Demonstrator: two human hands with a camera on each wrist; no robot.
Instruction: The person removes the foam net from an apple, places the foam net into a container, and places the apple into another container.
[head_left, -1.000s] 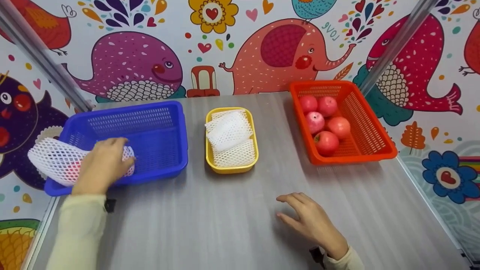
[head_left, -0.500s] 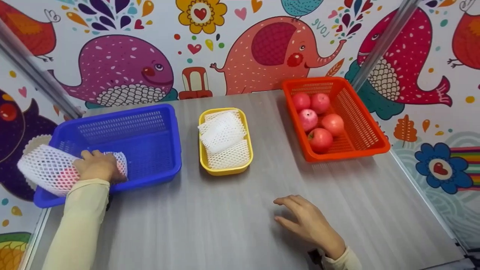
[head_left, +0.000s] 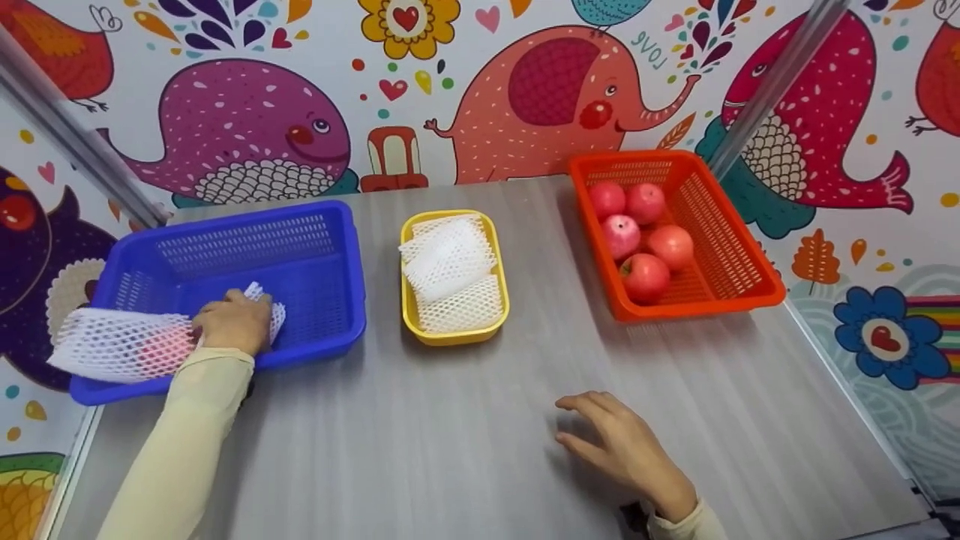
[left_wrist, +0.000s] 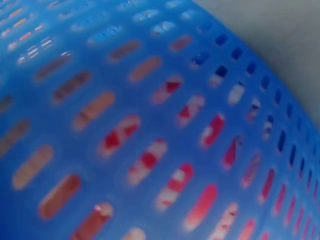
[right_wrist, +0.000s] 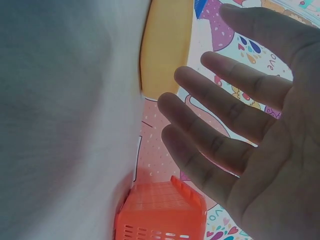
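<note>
Inside the blue basket [head_left: 330, 300], my left hand [head_left: 234, 324] grips an apple in a white foam net; the net [head_left: 278, 319] shows just right of the fingers, and the hand hides the rest. To its left, another length of white foam net [head_left: 97, 345] lies over the basket's front left rim, with red fruit [head_left: 166, 351] showing through. The left wrist view shows only slots in the blue wall [left_wrist: 165, 120], with red, white and finger-coloured patches behind. My right hand [head_left: 626, 450] hovers over the table's front right, fingers spread and holding nothing; its palm [right_wrist: 280, 165] fills the right wrist view's right side.
A yellow basket [head_left: 454, 339] in the middle holds several white foam nets [head_left: 454, 262]. At the back right stands a red basket [head_left: 739, 304] with several red apples [head_left: 645, 277]. Patterned walls [head_left: 420, 90] enclose the grey table [head_left: 465, 435] at the back and sides.
My left hand has shifted right within the blue basket, the net at its fingers moving along. The netted fruit on the left has also moved slightly right. My right hand has stayed in place.
</note>
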